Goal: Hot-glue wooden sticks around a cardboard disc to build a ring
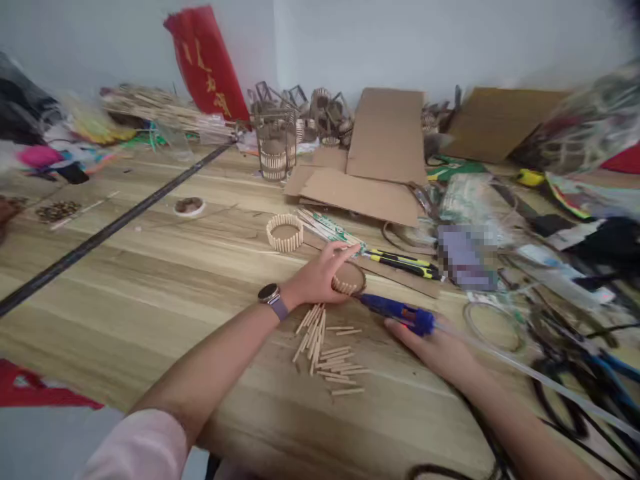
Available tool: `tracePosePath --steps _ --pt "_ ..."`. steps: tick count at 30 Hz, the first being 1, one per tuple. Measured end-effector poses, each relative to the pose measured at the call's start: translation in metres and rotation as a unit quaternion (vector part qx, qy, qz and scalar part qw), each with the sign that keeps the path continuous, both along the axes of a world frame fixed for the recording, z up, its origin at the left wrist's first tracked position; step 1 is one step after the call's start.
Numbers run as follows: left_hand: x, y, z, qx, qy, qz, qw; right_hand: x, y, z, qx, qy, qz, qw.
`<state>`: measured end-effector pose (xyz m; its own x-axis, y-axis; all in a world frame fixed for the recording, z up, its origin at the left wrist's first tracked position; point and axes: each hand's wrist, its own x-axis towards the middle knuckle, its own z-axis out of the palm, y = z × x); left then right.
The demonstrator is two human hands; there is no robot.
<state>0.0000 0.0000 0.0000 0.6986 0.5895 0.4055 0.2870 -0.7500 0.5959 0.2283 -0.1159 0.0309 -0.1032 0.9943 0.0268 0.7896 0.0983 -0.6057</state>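
Note:
My left hand [320, 275], with a watch on its wrist, is closed around the near left side of a round cardboard ring [356, 272]. Short wooden sticks line part of that ring's side. My right hand [434, 350] grips a blue hot glue gun [397, 312], whose nozzle points left at the ring's edge. A clear glue stick trails from its back end. Below the ring lie several loose short sticks [314, 340], some piled, some in rows. A finished-looking ring of sticks [285, 233] stands behind my left hand.
Yellow-and-black utility knives [403, 261] and packaged sticks [327, 228] lie beyond the ring. Cardboard sheets [360, 197] and a stick-and-cardboard basket [273, 157] stand at the back. Cables and pliers [600, 373] clutter the right. A dark strip [120, 225] crosses the table's left.

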Motion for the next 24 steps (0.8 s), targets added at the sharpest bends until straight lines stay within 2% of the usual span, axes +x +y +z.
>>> tracePosePath --steps 5,14,24 --pt "0.0017 -0.0005 0.0017 -0.001 -0.001 -0.003 1.000 -0.0056 0.0015 0.0051 0.007 -0.001 0.003 1.000" --pt "0.0017 0.0013 -0.0004 0.006 0.003 0.002 1.000 -0.0020 0.0003 -0.0018 0.019 -0.015 -0.001 1.000" --pt "0.0020 0.0001 0.0017 -0.005 0.007 0.007 1.000 -0.0007 0.0010 -0.0015 0.014 -0.015 0.009 1.000"
